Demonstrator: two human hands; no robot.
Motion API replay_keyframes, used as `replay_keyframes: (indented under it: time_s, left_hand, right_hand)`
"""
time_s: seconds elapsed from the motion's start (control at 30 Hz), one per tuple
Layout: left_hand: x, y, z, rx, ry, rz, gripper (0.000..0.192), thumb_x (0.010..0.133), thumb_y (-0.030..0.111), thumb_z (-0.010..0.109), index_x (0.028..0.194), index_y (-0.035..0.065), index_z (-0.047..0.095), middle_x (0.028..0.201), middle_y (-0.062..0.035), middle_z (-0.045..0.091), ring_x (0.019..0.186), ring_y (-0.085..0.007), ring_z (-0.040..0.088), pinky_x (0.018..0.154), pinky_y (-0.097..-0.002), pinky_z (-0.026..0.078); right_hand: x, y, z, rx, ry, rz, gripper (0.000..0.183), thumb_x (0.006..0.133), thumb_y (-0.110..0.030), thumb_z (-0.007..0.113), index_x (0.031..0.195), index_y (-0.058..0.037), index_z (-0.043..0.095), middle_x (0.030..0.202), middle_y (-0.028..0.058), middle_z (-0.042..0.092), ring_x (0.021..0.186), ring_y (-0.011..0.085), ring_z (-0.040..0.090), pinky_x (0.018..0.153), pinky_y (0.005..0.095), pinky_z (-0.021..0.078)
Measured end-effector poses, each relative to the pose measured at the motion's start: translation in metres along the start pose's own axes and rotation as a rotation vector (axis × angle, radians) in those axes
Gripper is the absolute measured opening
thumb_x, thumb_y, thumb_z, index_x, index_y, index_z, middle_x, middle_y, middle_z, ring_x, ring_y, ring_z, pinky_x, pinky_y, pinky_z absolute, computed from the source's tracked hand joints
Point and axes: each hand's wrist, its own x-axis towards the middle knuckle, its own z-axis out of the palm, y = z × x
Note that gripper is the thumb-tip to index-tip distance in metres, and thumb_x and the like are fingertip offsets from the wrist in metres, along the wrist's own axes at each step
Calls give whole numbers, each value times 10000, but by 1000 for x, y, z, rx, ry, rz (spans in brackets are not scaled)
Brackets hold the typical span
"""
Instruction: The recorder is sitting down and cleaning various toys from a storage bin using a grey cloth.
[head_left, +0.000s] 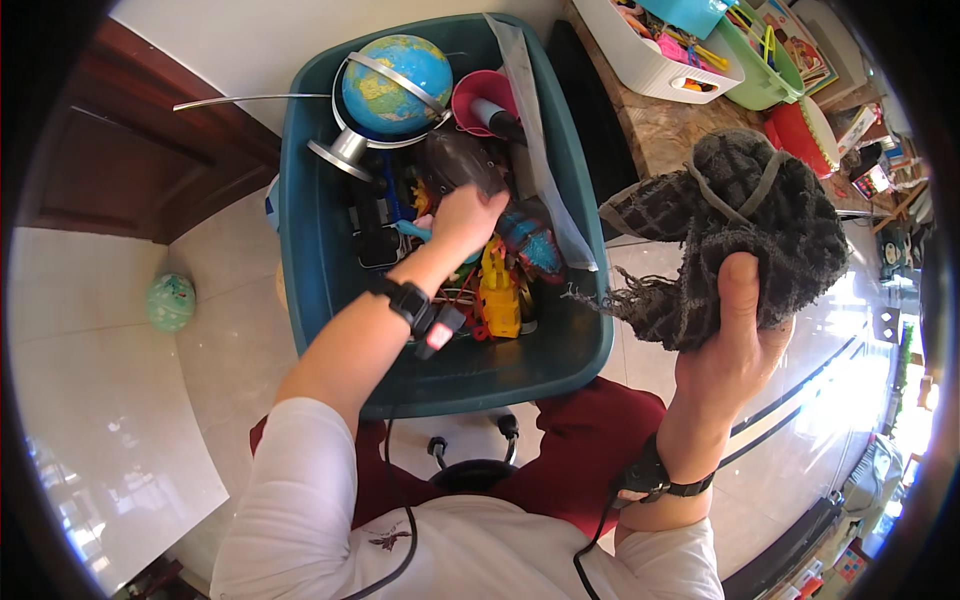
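Observation:
My right hand (739, 330) grips a bunched dark grey checked cloth (757, 217) with frayed edges, its thumb lying across the front. The cloth is held up to the right of a large teal plastic tub (495, 386). Inside the tub, my left hand (469, 217) is curled at the near end of a dark, smooth, rounded object (457, 161); its fingertips are hidden. Just below that hand lies a yellow toy vehicle (499, 292). Close by on the right is a blue and black toy (536, 244). A globe (397, 82) on a silver stand leans in the far left corner.
A pink cup (484, 97) and a clear plastic strip (540, 150) are in the tub. On the counter (664, 135) at right stand a white basket (667, 60), a green basket (757, 67) and a red drum (802, 135). A mint balloon (171, 301) rests on the floor.

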Motion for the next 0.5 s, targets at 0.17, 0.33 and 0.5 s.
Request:
replay_keyframes:
  time_s: [0.17, 0.33, 0.5]
  left_hand:
    - [-21, -50, -25, 51, -207, -155, 379, 855, 358, 601, 880, -9, 692, 760, -202, 680, 803, -382, 662, 769, -422, 511]
    - [-28, -93, -76, 313, -387, 7, 277, 783, 283, 686, 891, 30, 714, 842, -154, 693, 819, -327, 667, 752, -405, 514]
    - [-52, -94, -66, 536, -703, 40, 926, 618, 513, 806, 1291, -44, 498, 1322, -276, 479, 1218, -378, 482, 1009, -389, 410]
  right_hand:
    - [-2, -5, -4, -90, 58, 22, 388, 895, -165, 671, 1194, 58, 566, 1076, 118, 650, 908, 190, 637, 796, 287, 515]
    - [-1, -8, 2, 21, 39, 3, 415, 887, -161, 680, 1215, 62, 557, 1101, 138, 644, 948, 207, 644, 820, 298, 525]
    - [-4, -5, 6, 9, 9, 19, 403, 883, -141, 683, 1206, 69, 563, 1097, 137, 648, 949, 205, 646, 836, 300, 522]
